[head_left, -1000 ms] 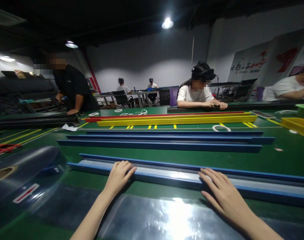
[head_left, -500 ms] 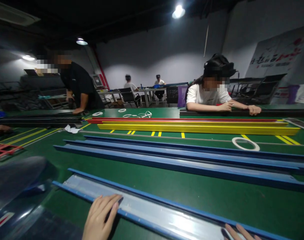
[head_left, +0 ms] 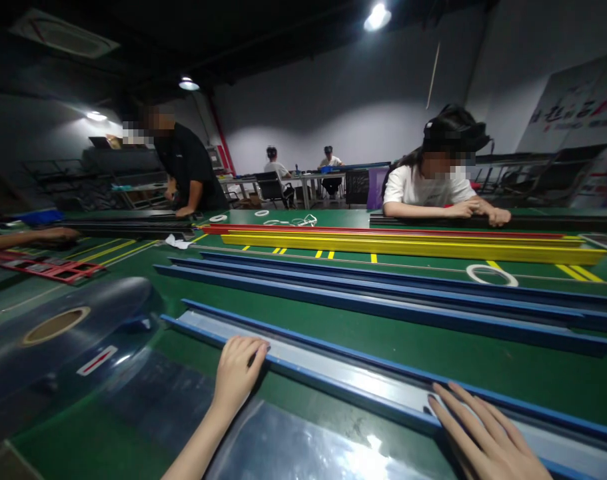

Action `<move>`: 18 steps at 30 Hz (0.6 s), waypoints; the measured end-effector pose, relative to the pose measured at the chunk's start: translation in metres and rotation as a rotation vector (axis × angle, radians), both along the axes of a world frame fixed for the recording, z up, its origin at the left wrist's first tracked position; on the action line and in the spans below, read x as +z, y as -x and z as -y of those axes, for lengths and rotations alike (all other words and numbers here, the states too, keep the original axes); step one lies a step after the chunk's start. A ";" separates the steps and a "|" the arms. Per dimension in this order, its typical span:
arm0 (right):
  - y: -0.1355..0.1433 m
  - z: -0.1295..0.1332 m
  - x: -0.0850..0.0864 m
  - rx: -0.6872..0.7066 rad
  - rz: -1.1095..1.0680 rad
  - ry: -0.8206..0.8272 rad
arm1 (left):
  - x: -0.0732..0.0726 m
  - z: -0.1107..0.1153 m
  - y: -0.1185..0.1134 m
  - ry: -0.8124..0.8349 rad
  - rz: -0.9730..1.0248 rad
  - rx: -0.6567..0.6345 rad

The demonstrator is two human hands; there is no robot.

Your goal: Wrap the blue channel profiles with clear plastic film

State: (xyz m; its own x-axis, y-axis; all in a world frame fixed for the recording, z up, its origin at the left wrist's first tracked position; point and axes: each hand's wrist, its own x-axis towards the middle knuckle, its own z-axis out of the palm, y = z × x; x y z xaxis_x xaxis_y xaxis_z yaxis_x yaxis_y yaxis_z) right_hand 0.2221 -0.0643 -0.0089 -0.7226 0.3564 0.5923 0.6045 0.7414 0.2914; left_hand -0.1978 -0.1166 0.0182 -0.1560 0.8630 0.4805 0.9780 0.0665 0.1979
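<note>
A long blue U-shaped channel lies slantwise across the near part of the green table, its pale inner floor facing up. My left hand is on its near wall toward the left end, fingers together and curled over the rim. Farther right, my right hand rests across the same channel with fingers stretched and slightly spread, fingertips inside it. Under my left forearm and in front of the channel lies shiny clear film, which leads to a big film roll at the left.
Behind lie more blue channels, then yellow and red profiles. A white tape ring sits at right; red frames lie at left. A person leans on dark profiles across the table; a co-worker's arm reaches in from the left.
The view has shifted left and slightly down, so more of the film roll and film shows. My right hand has come further into view over the channel; my left stays on the near wall.
</note>
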 end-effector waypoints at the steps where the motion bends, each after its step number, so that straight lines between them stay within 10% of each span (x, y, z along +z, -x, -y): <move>1: 0.000 0.001 0.002 -0.011 0.003 0.009 | 0.001 -0.001 0.000 0.008 -0.006 0.004; 18: 0.036 0.007 0.065 -0.165 0.014 0.569 | 0.026 -0.003 0.006 0.242 -0.094 -0.082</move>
State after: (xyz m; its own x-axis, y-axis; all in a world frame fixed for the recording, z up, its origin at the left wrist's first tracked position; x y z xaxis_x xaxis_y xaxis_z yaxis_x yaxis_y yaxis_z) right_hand 0.1860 -0.0710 0.0557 -0.6367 0.7239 0.2657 0.7244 0.6796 -0.1159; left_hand -0.2037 -0.1132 0.0443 -0.0450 0.9625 0.2675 0.9953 0.0204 0.0942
